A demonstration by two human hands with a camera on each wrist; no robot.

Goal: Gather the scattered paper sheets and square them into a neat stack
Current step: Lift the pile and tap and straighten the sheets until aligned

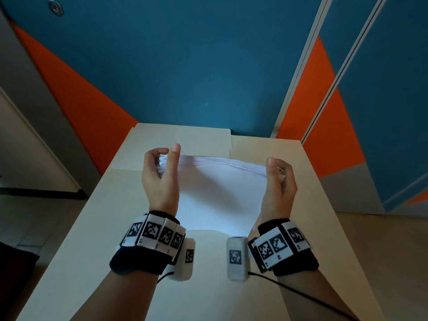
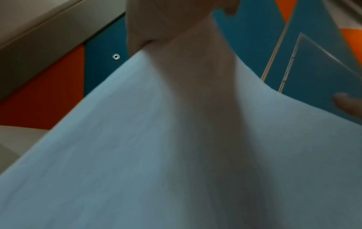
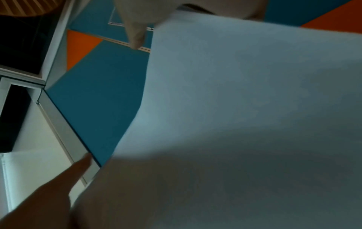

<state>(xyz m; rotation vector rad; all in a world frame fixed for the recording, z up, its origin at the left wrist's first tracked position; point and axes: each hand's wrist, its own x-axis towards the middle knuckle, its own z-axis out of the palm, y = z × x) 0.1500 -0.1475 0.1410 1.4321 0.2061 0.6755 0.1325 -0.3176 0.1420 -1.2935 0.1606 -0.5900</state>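
We hold the stack of white paper sheets (image 1: 220,193) upright between our two hands, over the middle of the tabletop (image 1: 92,228), with its lower edge down near the surface, close to our wrists. Whether that edge touches the surface we cannot tell from the head view. Our left hand (image 1: 159,179) grips the stack's left side, thumb up along the near face and fingers curled behind it, where the sheet corners fan out a little. Our right hand (image 1: 278,181) grips the right side the same way, thumb in front and fingers wrapped behind. The top edge of the stack bows slightly and the sheet edges there show as thin separate lines, not quite flush. In the left wrist view the paper fills most of the picture and our thumb (image 2: 195,69) lies pressed along it; in the right wrist view the paper again covers most of the frame, with a finger (image 3: 58,186) showing past its edge. A pale folder (image 1: 185,140) lies flat on the far part of the tabletop behind the stack, reaching towards the far left corner. Both wrists wear black bands (image 1: 148,246) with black-and-white marker tiles, and a cable (image 1: 301,295) trails from the right one.
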